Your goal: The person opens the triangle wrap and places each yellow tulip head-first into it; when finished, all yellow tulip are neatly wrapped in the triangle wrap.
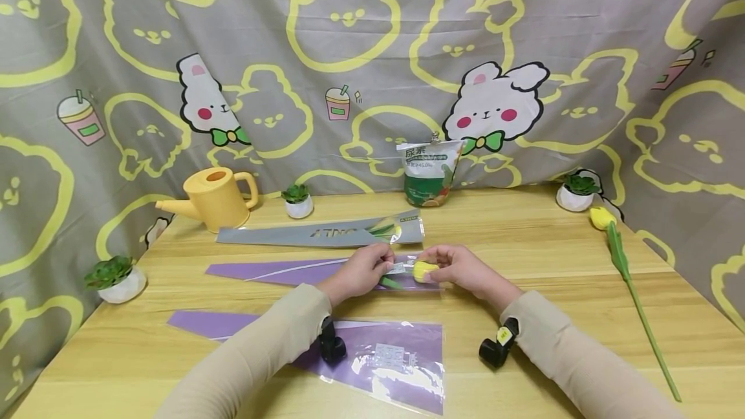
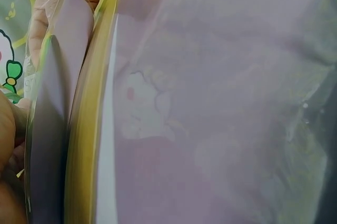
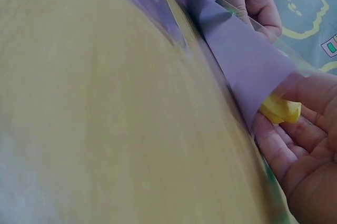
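In the head view a yellow tulip head (image 1: 426, 271) lies at the wide right end of the middle purple sleeve (image 1: 326, 271), its green stem (image 1: 390, 282) within the clear film. The right hand (image 1: 465, 270) has its thumb and fingers around the bloom. The left hand (image 1: 363, 270) pinches the sleeve's upper film just left of the flower. From the right wrist, the bloom (image 3: 281, 110) shows at the sleeve's mouth between the fingers of the right hand (image 3: 308, 145). The left wrist view is mostly filled by purple film (image 2: 221, 103).
A grey sleeve (image 1: 291, 236) holding a yellow flower lies behind, a purple sleeve (image 1: 419, 341) in front. A loose yellow tulip (image 1: 634, 296) lies at right. A yellow watering can (image 1: 218, 199), small potted plants (image 1: 299, 205) and a standing bag (image 1: 429, 180) line the back.
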`<state>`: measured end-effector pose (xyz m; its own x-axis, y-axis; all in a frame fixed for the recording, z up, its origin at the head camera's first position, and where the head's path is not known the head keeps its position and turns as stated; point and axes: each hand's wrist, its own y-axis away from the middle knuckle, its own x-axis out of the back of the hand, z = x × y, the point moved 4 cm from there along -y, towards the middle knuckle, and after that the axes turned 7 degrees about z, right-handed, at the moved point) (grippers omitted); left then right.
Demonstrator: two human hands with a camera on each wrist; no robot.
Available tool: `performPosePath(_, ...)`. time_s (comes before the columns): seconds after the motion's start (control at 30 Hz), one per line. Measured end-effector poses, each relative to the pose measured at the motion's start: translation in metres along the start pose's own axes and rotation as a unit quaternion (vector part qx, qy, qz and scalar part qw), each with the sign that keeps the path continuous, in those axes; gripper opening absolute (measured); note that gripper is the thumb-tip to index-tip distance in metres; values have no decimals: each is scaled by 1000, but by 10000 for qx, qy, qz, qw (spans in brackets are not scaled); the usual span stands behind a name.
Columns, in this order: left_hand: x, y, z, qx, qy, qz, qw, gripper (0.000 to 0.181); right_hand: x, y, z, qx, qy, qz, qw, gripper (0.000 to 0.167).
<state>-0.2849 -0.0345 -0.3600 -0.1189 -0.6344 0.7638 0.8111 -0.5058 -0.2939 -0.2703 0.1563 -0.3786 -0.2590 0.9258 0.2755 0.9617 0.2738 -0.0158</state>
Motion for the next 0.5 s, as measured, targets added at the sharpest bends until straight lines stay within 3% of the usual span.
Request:
performPosePath(0.23,1,1,0,-17,24,-9,10000,12,5,2,0,16,-55,-73,10000,45)
performPosePath(0.5,1,1,-2,-49,42,1,10000,11,24,11,6,-28,-359,123,9993,48)
